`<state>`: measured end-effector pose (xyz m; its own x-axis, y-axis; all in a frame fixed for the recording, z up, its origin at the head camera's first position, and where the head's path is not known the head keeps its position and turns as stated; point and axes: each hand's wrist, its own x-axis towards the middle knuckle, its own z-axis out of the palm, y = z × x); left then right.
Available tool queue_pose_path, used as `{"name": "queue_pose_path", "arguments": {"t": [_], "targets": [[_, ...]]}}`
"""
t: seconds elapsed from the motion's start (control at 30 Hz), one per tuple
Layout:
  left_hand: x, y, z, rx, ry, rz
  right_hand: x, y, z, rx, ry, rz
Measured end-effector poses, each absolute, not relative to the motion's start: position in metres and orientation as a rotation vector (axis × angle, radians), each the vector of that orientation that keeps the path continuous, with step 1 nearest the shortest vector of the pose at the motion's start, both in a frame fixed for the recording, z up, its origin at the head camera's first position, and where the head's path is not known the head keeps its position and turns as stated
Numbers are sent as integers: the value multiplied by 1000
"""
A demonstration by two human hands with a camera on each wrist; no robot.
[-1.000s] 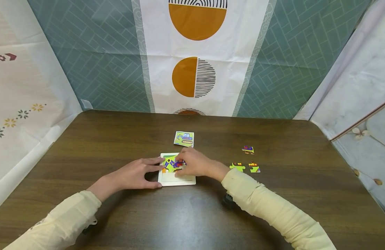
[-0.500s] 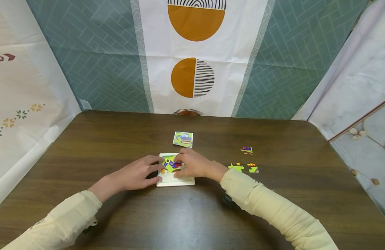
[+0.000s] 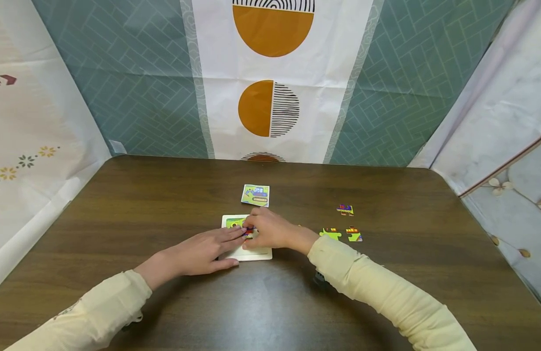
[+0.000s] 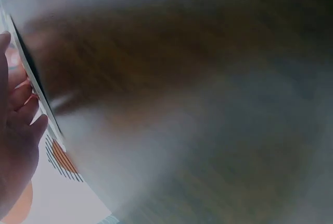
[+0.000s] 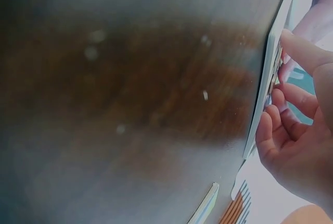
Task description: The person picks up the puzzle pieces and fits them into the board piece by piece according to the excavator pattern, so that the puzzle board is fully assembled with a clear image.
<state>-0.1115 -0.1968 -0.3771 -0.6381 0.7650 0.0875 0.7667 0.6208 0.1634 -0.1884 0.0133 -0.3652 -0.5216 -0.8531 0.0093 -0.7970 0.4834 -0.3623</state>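
White tray (image 3: 262, 255) beneath left hand (image 3: 200, 252); right hand (image 3: 271, 230) pinches printed puzzle piece (image 3: 249, 235).

Left hand (image 3: 204, 252) shifted right from the left edge of the white tray (image 3: 263, 257), straight fingers (image 3: 230, 233) now lying across the assembled puzzle pieces (image 3: 235, 222), covering much of them, tips up against the right hand's (image 3: 274, 229) fingers.

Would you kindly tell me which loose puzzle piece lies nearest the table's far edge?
The purple-and-red piece with the striped band; it lies beyond the mostly green piece and the purple-cornered piece, which sit side by side.
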Motion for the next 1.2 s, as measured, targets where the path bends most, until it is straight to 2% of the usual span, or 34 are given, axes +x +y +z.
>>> {"name": "queue_pose_path", "arguments": {"t": [0.63,1.2], "targets": [[-113,-201,-382,-1345,-2828,-335,-200,20,-370,-1600,2415,-610],[-115,-201,-383,-1374,-2744,-310,-201,20,-369,-1557,2434,-612]]}}
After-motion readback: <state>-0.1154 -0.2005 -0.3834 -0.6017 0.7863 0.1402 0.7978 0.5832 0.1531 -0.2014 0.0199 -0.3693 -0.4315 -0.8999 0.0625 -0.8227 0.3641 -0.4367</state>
